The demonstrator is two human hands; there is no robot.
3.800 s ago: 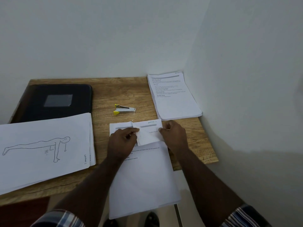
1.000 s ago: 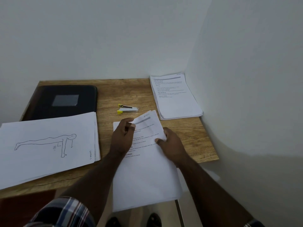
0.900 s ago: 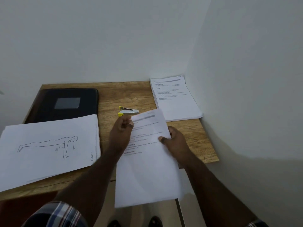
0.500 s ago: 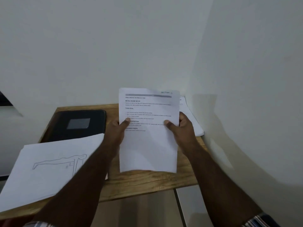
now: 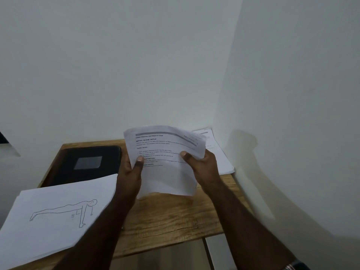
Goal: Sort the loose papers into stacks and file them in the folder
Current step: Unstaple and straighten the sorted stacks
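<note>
Sheaf (image 5: pixel 165 162) held up off the desk (image 5: pixel 175 217), just in front of the far wall, its printed face toward the camera. Left hand (image 5: pixel 132 168) grips its left edge, thumb on the print; right hand (image 5: pixel 202 166) grips the right edge, thumb on front, fingers behind. Both are clamped on the paper. The top right corner bows back and the upper part is buckled.

Risks, as judged:
- The hands seem pushed toward each other, so the sheaf arches. More squeeze could crease it or split the pages apart.
- How many sheets it holds cannot be told. If loose, back pages could slip and drop past the desk's near edge.
- Set on the wrong stack, it undoes the sorting. The text stack (image 5: pixel 218 152) lies right of the sheaf, against the side wall; the drawing stack (image 5: pixel 58 211) lies left and nearer, overhanging the desk's near edge.
- A nudge from the left forearm could tip the drawing stack off.

Folder (image 5: pixel 87 162), closed, lies left of the sheaf at the back of the desk. Nothing filed yet.

Against half a second ago: the sheaf was flat and upright; now it is bent, top corner curled. The hands sit slightly higher and the view has tilted up. A second ago it lay on the desk, and a stapler showed behind it; that is now hidden or out of view.
</note>
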